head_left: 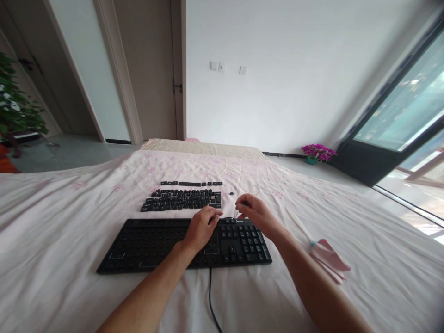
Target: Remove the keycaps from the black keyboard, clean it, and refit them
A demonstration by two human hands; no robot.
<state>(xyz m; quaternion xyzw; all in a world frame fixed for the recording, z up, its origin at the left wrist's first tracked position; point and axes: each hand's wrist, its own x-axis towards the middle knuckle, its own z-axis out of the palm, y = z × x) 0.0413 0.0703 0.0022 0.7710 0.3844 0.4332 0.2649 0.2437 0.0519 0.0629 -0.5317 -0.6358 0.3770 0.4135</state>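
A black keyboard (159, 243) lies across the cloth in front of me, its main key area stripped of keycaps while the number pad on the right still has its keys. Over its upper edge, right of the middle, my left hand (201, 227) is closed with thumb and forefinger near each other; anything between them is too small to make out. My right hand (255, 212) is closed in a pinch above the number pad, on what looks like a thin wire (255, 189) whose loop shows behind the fingers. Loose black keycaps (183, 200) lie in rows beyond the keyboard.
One keycap (231, 193) lies apart, right of the rows. A white stick with pink cloth strips (329, 260) rests at the right. The keyboard's cable (210, 296) runs toward me. A pale floral cloth (69, 222) covers the surface, with folds.
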